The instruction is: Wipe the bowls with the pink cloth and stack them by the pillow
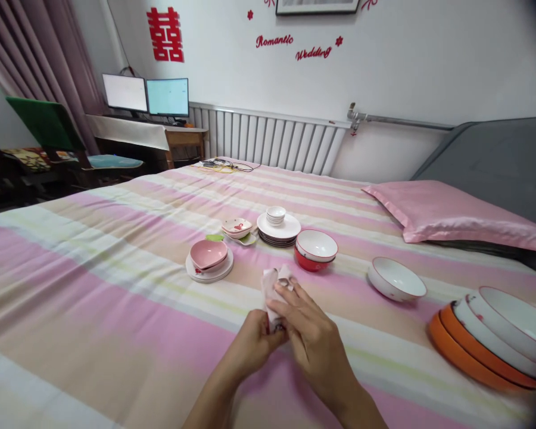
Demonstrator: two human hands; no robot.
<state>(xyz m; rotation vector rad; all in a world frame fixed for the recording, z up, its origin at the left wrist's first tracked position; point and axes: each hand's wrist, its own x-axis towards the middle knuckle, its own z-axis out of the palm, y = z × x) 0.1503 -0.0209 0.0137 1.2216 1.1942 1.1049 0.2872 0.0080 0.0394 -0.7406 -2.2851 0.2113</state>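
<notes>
Over the bed, near the middle, my right hand (310, 328) is closed on a pale pinkish-white cloth (272, 281), fingers pressed over it. My left hand (252, 345) grips a small item beneath the cloth; a bit of red and some dark marks show, but the rest is covered. Just beyond my hands sits a pair of stacked bowls, the upper one white with a red rim (317, 244) and the lower one red (312, 263). To their left, a pink heart-shaped dish (208, 254) rests on white plates (190, 271).
Farther back are small patterned dishes (236, 226) and a white plate stack (292, 225) topped by little white bowls (276, 214). A single white bowl (396, 280) and large white bowls on orange ones (455, 351) stand right. A pink pillow (455, 208) lies behind; cables (226, 165) lie at the far edge.
</notes>
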